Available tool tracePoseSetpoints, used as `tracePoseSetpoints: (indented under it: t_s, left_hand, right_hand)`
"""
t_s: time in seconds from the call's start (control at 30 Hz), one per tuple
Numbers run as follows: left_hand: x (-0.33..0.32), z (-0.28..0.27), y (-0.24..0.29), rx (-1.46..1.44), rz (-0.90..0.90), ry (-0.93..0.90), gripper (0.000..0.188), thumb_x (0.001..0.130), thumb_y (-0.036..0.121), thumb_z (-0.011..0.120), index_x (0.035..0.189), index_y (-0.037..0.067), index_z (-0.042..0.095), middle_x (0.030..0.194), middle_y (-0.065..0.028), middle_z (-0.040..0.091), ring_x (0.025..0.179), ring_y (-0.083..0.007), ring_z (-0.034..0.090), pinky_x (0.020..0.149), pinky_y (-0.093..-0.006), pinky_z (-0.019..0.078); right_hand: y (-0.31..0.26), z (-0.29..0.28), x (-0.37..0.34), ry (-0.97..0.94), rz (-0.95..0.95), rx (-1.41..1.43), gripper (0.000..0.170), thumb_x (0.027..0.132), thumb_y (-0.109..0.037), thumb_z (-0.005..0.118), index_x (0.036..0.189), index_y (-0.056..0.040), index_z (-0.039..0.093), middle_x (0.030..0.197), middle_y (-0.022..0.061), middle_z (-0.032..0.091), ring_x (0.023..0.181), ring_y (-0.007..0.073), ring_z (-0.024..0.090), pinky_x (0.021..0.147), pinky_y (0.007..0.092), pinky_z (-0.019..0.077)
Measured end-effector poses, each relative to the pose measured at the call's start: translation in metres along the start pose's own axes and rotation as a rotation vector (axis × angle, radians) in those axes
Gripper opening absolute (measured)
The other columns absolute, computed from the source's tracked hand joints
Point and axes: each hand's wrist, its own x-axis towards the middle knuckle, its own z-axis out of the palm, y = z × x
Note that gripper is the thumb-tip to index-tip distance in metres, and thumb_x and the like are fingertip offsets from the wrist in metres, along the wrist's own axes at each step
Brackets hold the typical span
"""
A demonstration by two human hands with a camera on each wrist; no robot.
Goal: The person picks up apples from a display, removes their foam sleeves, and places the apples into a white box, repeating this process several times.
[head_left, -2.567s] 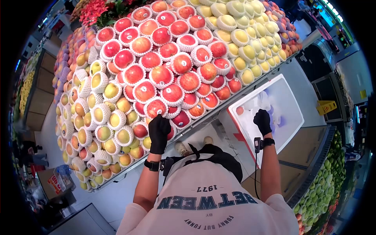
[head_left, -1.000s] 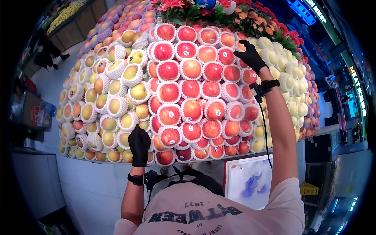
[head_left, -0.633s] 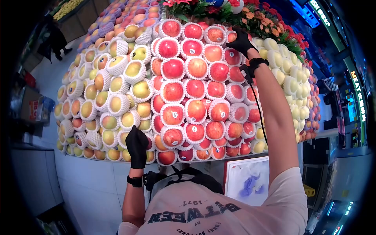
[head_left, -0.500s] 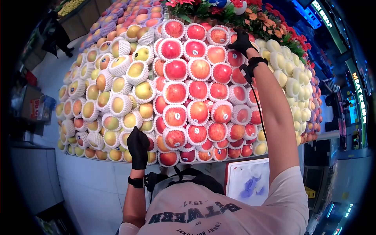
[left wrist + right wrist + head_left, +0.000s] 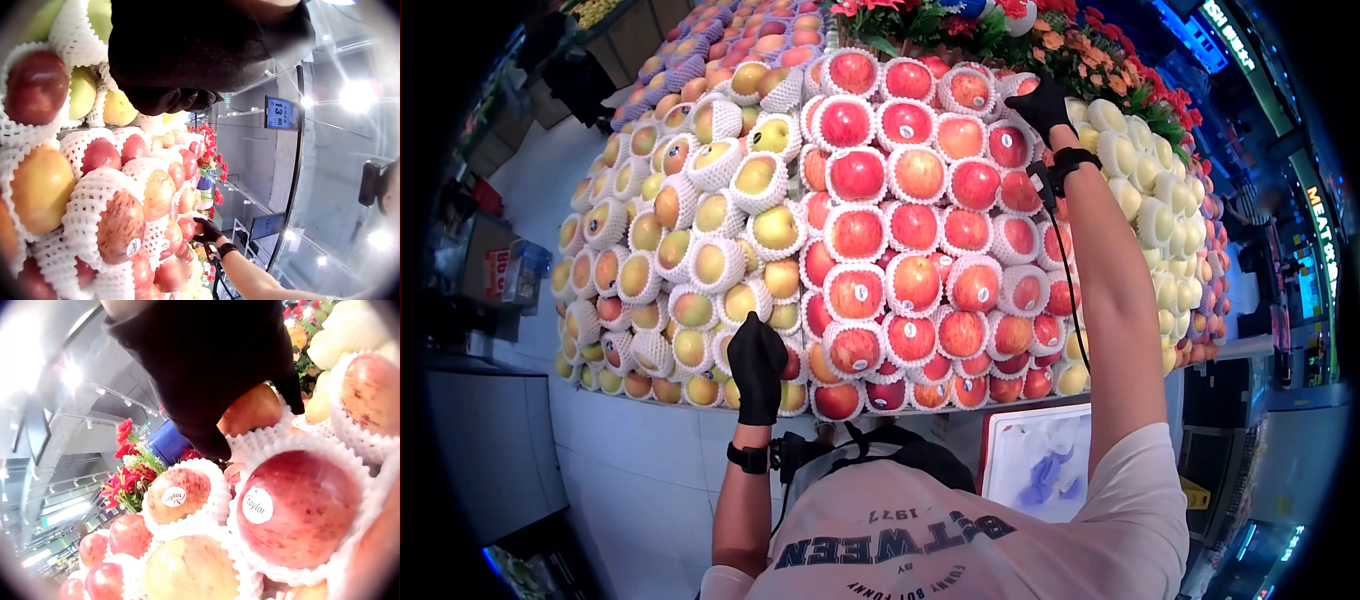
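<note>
- Head view: the right grip (image 5: pixel 1043 106), a black-gloved hand, is reaching out toward one o'clock, at the upper corner of the red apples (image 5: pixel 919 174).
- Right wrist view: that right grip is grasping a netted apple (image 5: pixel 253 412), with thumb and fingers spanning it from opposite sides; the apple is sitting at about two o'clock, its foam net showing beneath it.
- Close to it, a large red apple (image 5: pixel 300 509) with a "taylor" sticker is lying at four o'clock, and a smaller stickered apple (image 5: pixel 180 495) is lying at seven o'clock.
- Red flowers (image 5: pixel 134 472) are standing between eight and nine o'clock in that same view.
- Back in the head view, the left grip (image 5: pixel 756 372), also black-gloved, is staying low at eight o'clock, just beside the yellow-green apples (image 5: pixel 713 262). Its fingers are lying curled; whether they are holding anything, I cannot tell.
- Pale yellow fruit (image 5: pixel 1165 225) in nets is filling the side between two and three o'clock.
- White box (image 5: pixel 988 458) is resting between four and five o'clock, with something purple (image 5: pixel 1048 478) lying inside.
- Left wrist view: a price screen (image 5: pixel 282 113) is hanging at two o'clock.
</note>
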Motion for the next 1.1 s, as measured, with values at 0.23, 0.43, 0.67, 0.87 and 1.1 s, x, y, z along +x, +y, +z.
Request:
tracePoseSetpoints:
  t_s: [0.23, 0.43, 0.67, 0.87, 1.1]
  left_hand:
    - [-0.002, 0.007, -0.001, -0.199, -0.149, -0.052, 0.042, 0.100, 0.030, 0.040, 0.061, 0.016, 0.032, 0.054, 0.0057, 0.026, 0.044, -0.0056, 0.023, 0.041, -0.0218, 0.0194]
    - [-0.001, 0.014, 0.002, -0.017, 0.007, -0.110, 0.040, 0.099, 0.029, 0.041, 0.062, 0.016, 0.033, 0.055, 0.0063, 0.026, 0.044, -0.0055, 0.024, 0.041, -0.0214, 0.0206]
    - [0.002, 0.033, 0.012, -0.034, 0.081, -0.237, 0.034, 0.098, 0.025, 0.040, 0.068, 0.008, 0.044, 0.057, 0.0024, 0.043, 0.046, -0.0062, 0.038, 0.044, -0.0209, 0.0291]
    - [0.001, 0.053, 0.022, -0.185, -0.065, -0.410, 0.022, 0.094, 0.018, 0.049, 0.109, 0.002, 0.050, 0.099, -0.0110, 0.060, 0.084, -0.0187, 0.062, 0.069, -0.0309, 0.0522]
    - [-0.008, 0.094, 0.021, -0.257, -0.152, -0.693, 0.042, 0.096, 0.021, 0.049, 0.132, 0.004, 0.038, 0.126, -0.0133, 0.051, 0.106, -0.0250, 0.058, 0.091, -0.0382, 0.0490]
  right_hand:
    - [0.002, -0.040, -0.029, 0.031, -0.084, 0.166, 0.076, 0.057, -0.027, 0.082, 0.121, -0.0015, 0.051, 0.112, 0.0177, 0.060, 0.105, 0.0294, 0.058, 0.090, 0.0357, 0.0465]
    - [-0.026, -0.072, -0.096, 0.055, -0.016, 0.418, 0.075, 0.058, -0.023, 0.081, 0.122, 0.0003, 0.050, 0.109, 0.0181, 0.061, 0.101, 0.0291, 0.060, 0.087, 0.0359, 0.0476]
    - [-0.075, -0.089, -0.183, -0.003, -0.049, 0.337, 0.081, 0.063, -0.026, 0.080, 0.130, -0.0015, 0.043, 0.122, 0.0192, 0.051, 0.115, 0.0320, 0.049, 0.099, 0.0393, 0.0387]
    - [-0.125, -0.102, -0.247, -0.064, -0.106, 0.321, 0.077, 0.065, -0.023, 0.079, 0.130, -0.0034, 0.042, 0.125, 0.0165, 0.048, 0.117, 0.0319, 0.045, 0.100, 0.0393, 0.0376]
    - [-0.188, -0.105, -0.299, -0.145, -0.096, 0.469, 0.076, 0.063, -0.017, 0.079, 0.129, -0.0045, 0.042, 0.125, 0.0179, 0.046, 0.119, 0.0345, 0.043, 0.100, 0.0419, 0.0373]
